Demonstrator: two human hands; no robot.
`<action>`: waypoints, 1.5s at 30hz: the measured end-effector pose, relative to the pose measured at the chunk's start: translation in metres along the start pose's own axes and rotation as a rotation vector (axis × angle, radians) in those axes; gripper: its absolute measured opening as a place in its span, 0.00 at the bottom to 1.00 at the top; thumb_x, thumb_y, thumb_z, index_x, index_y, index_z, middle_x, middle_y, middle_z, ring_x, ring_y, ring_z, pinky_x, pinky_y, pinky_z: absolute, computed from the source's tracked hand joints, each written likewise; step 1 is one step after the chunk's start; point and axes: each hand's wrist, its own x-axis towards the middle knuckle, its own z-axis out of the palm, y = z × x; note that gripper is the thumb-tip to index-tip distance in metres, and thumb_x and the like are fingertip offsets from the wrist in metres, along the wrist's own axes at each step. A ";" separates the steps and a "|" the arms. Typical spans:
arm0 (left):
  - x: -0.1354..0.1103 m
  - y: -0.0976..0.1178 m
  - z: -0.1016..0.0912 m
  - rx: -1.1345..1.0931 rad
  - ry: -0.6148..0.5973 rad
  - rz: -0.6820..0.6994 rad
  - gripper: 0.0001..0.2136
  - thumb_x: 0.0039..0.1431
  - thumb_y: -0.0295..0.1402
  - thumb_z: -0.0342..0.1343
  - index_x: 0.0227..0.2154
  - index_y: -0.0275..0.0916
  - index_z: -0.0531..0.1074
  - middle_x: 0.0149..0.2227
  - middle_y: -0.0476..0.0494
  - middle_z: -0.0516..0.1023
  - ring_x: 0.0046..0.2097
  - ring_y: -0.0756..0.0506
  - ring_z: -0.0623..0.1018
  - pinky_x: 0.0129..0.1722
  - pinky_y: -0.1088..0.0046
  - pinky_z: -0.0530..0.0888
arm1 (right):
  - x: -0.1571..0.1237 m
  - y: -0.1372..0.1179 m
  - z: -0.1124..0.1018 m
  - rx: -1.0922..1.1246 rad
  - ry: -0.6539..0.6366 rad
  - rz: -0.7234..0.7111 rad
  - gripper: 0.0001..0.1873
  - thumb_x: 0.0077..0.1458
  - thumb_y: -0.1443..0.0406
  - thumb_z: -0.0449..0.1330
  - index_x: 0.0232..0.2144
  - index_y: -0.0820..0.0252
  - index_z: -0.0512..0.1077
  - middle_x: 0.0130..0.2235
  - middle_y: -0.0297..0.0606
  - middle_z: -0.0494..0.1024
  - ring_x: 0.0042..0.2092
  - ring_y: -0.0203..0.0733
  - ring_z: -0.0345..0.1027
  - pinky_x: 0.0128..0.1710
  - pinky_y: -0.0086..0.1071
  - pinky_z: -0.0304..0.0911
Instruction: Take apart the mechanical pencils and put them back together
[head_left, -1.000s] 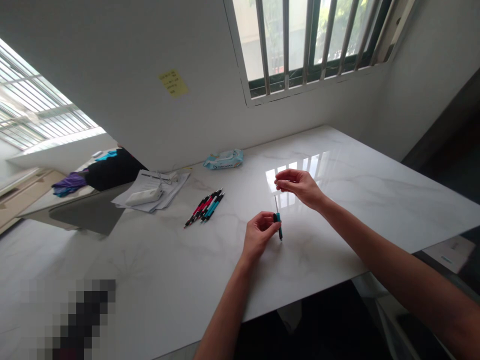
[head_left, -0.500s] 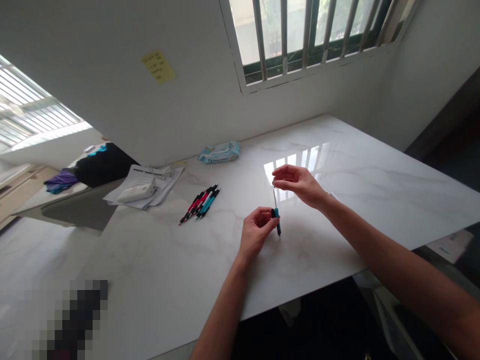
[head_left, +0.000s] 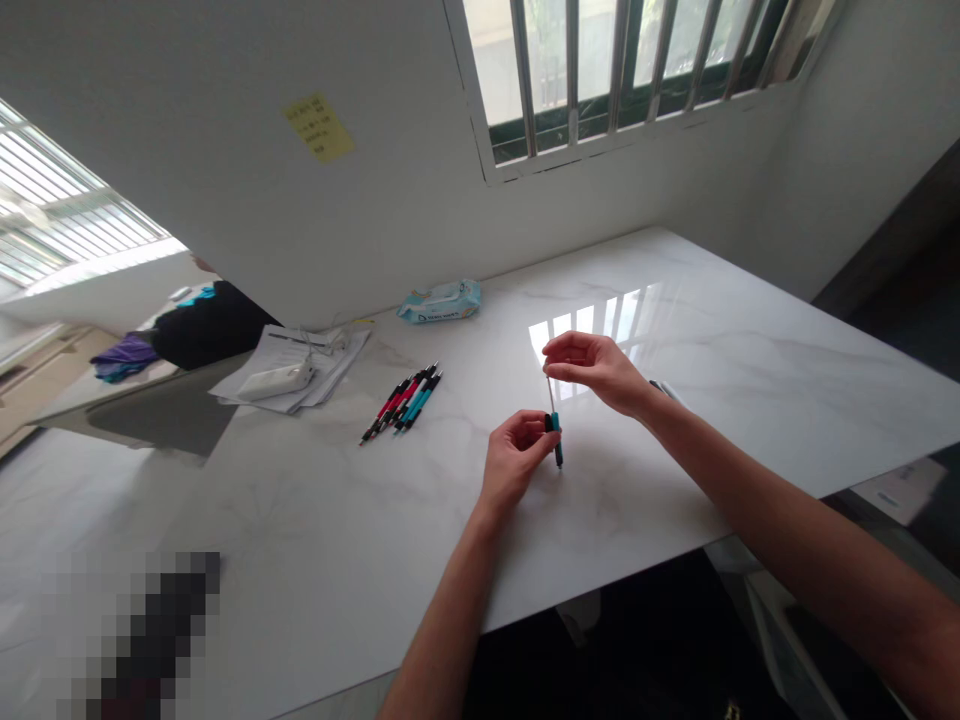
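Observation:
My left hand (head_left: 514,455) is closed on the blue-and-black barrel (head_left: 556,422) of a pen, pinched between thumb and fingers with its black end pointing down. A black piece lies against the barrel within the same fingers. From the barrel's upper end rises a thin pen refill (head_left: 550,392). My right hand (head_left: 596,365) is above it, thumb and fingertips pinched on the refill's top end. A white-and-dark slender item (head_left: 671,392) lies on the table behind my right forearm, partly hidden by it.
A bunch of red, white, blue and black pens (head_left: 405,400) lies left of my hands on the marble-patterned table (head_left: 337,560). Farther back are a wet-wipes pack (head_left: 441,302) and papers (head_left: 262,350) with a white device (head_left: 276,380) on top. A yellow note (head_left: 319,128) is on the wall.
Both hands keep their hold on the barrel and refill, almost unmoved. The view has shifted slightly, and more of the slender item behind my right forearm shows.

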 end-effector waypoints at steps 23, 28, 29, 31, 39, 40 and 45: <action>0.003 -0.004 -0.005 -0.018 0.053 0.100 0.18 0.50 0.39 0.73 0.41 0.38 0.76 0.38 0.44 0.83 0.37 0.47 0.82 0.41 0.71 0.78 | -0.013 0.001 0.004 -0.437 -0.354 0.127 0.17 0.49 0.57 0.72 0.40 0.55 0.77 0.45 0.39 0.77 0.43 0.42 0.66 0.36 0.33 0.63; -0.001 -0.001 -0.006 0.105 0.106 0.127 0.22 0.51 0.40 0.73 0.44 0.41 0.69 0.36 0.45 0.84 0.36 0.47 0.82 0.40 0.71 0.76 | -0.015 0.003 0.008 -0.552 -0.315 0.110 0.11 0.51 0.58 0.69 0.35 0.56 0.77 0.38 0.37 0.75 0.41 0.42 0.64 0.35 0.33 0.60; -0.002 0.000 -0.006 0.145 0.116 0.142 0.22 0.52 0.40 0.72 0.44 0.42 0.69 0.36 0.45 0.84 0.36 0.47 0.82 0.40 0.71 0.76 | -0.015 0.004 0.008 -0.564 -0.312 0.115 0.11 0.51 0.58 0.69 0.34 0.56 0.77 0.36 0.36 0.74 0.40 0.42 0.64 0.35 0.33 0.59; -0.003 0.000 -0.005 0.221 0.126 0.174 0.19 0.55 0.40 0.70 0.44 0.42 0.69 0.37 0.45 0.83 0.37 0.46 0.81 0.41 0.70 0.75 | -0.014 0.005 0.010 -0.569 -0.302 0.123 0.11 0.51 0.57 0.70 0.33 0.56 0.78 0.34 0.36 0.74 0.39 0.42 0.63 0.35 0.33 0.59; -0.003 0.002 -0.004 0.375 0.127 0.251 0.09 0.58 0.35 0.65 0.40 0.43 0.72 0.38 0.47 0.82 0.40 0.46 0.81 0.44 0.69 0.72 | -0.007 -0.009 0.000 0.159 -0.040 0.061 0.11 0.52 0.57 0.71 0.36 0.51 0.76 0.48 0.36 0.81 0.51 0.44 0.72 0.50 0.39 0.66; -0.003 0.003 -0.006 0.418 0.147 0.280 0.07 0.59 0.34 0.64 0.39 0.43 0.73 0.38 0.47 0.82 0.41 0.46 0.81 0.44 0.68 0.72 | -0.005 -0.011 -0.004 0.237 0.019 0.046 0.12 0.52 0.56 0.71 0.37 0.50 0.76 0.48 0.34 0.81 0.51 0.43 0.73 0.52 0.40 0.66; -0.002 0.009 -0.019 0.655 0.340 0.420 0.04 0.60 0.32 0.60 0.39 0.45 0.76 0.41 0.49 0.82 0.45 0.44 0.79 0.50 0.66 0.71 | -0.004 -0.010 -0.020 -0.001 0.140 -0.025 0.13 0.56 0.52 0.69 0.40 0.50 0.80 0.33 0.33 0.79 0.37 0.39 0.72 0.42 0.36 0.67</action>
